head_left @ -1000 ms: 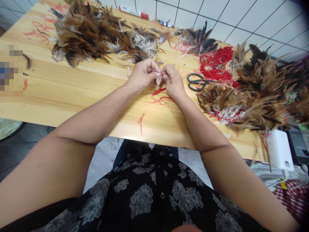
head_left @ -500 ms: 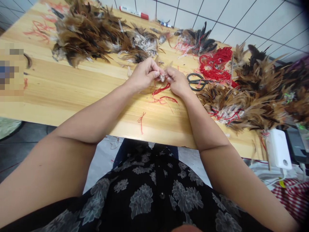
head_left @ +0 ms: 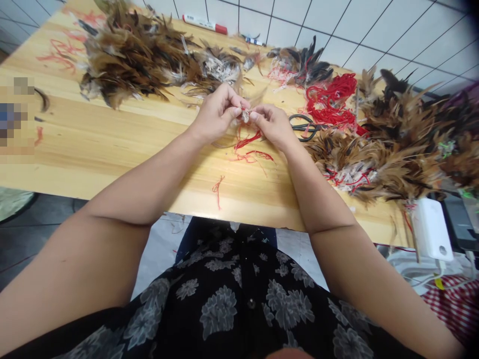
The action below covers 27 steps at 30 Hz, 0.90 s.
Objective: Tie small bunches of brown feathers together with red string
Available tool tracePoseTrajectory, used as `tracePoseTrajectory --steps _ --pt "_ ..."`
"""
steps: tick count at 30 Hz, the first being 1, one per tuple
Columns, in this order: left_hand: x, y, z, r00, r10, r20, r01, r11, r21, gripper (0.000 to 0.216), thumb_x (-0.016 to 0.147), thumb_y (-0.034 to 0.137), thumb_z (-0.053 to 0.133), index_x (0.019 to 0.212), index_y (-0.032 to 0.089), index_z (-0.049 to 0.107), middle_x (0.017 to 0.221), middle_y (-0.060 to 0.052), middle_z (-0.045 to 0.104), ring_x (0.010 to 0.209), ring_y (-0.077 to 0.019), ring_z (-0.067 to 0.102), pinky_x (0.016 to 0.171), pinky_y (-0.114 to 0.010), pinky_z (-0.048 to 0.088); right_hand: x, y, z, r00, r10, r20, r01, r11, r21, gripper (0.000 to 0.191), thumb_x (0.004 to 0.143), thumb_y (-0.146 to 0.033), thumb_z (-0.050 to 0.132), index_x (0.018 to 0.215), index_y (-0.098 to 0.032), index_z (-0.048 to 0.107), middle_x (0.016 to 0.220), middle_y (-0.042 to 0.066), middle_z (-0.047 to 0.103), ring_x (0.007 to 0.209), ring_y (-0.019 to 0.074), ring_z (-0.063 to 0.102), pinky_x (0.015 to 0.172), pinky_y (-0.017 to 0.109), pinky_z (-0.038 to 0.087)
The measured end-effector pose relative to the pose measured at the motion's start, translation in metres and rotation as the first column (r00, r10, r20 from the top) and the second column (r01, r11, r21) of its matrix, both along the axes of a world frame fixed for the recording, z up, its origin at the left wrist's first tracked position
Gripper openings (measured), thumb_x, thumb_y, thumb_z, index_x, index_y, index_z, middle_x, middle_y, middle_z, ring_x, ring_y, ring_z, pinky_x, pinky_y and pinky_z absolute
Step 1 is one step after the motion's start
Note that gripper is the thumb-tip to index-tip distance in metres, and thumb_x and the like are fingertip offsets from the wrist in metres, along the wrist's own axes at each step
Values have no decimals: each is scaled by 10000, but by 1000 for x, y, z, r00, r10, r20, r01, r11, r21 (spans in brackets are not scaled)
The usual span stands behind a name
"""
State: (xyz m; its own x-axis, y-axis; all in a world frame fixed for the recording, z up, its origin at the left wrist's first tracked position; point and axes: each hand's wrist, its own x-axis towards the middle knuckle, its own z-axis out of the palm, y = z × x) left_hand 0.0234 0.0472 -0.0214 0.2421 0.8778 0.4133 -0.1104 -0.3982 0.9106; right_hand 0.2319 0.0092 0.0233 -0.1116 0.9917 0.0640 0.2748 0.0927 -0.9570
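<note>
Both hands meet above the wooden table [head_left: 149, 149], pinching a small feather bundle [head_left: 245, 115] whose pale quill ends face me. My left hand [head_left: 219, 112] is closed, thumb and forefinger on the bundle's left side. From the other side my right hand [head_left: 273, 124] closes its thumb and fingers on it. Brown feather tips show faintly behind the fingers. Just below the hands lie red threads [head_left: 249, 142]. Black-handled scissors [head_left: 303, 127] rest beside my right hand, partly hidden by it. A skein of red string [head_left: 331, 102] lies behind the scissors.
A large feather heap [head_left: 127, 55] spreads across the back left; another feather pile [head_left: 389, 144] covers the right. Dark feathers [head_left: 309, 62] lie at the back. A red-capped marker [head_left: 204, 24] sits by the tiled wall. A white power bank [head_left: 432, 229] with a cable is at the right corner.
The fingers have shifted their hold on the feather bundle; my right thumb now points left against it. The hands and bundle sit slightly further left in view. The scissors and heaps stay put.
</note>
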Motion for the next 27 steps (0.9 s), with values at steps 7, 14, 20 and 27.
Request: tracePoseTrajectory --steps 7,14,20,27 --pt "-2 -5 7 998 -20 -59 21 1000 16 647 833 815 1029 940 337 605 1017 -41 855 1051 -328 711 995 -537 559 2 4 -7 981 170 -96 -185 969 -167 341 1097 -344 891 828 -201 737 642 -77 563 599 68 421 592 199 320" --pt "-4 0 7 998 -55 -39 57 997 51 602 871 830 980 951 365 606 1096 -11 853 969 -288 707 966 -543 598 8 17 -18 964 253 -83 -260 963 -76 499 1175 -500 792 814 -207 609 654 -63 534 585 67 402 573 198 372" --pt "-6 -4 13 996 -47 -81 49 999 20 712 849 879 1016 993 333 583 1147 -9 852 1073 -277 688 975 -464 597 9 6 -7 956 233 -181 -265 947 -182 549 1057 -652 910 873 -197 663 673 -67 556 568 55 417 513 198 300" --pt "-6 0 6 993 -79 -91 93 982 166 687 954 909 921 954 319 569 1122 -52 869 897 -245 687 899 -456 625 12 8 -7 879 266 -396 -403 859 -316 543 946 -551 1052 916 -180 657 701 -87 585 524 11 376 454 163 184"
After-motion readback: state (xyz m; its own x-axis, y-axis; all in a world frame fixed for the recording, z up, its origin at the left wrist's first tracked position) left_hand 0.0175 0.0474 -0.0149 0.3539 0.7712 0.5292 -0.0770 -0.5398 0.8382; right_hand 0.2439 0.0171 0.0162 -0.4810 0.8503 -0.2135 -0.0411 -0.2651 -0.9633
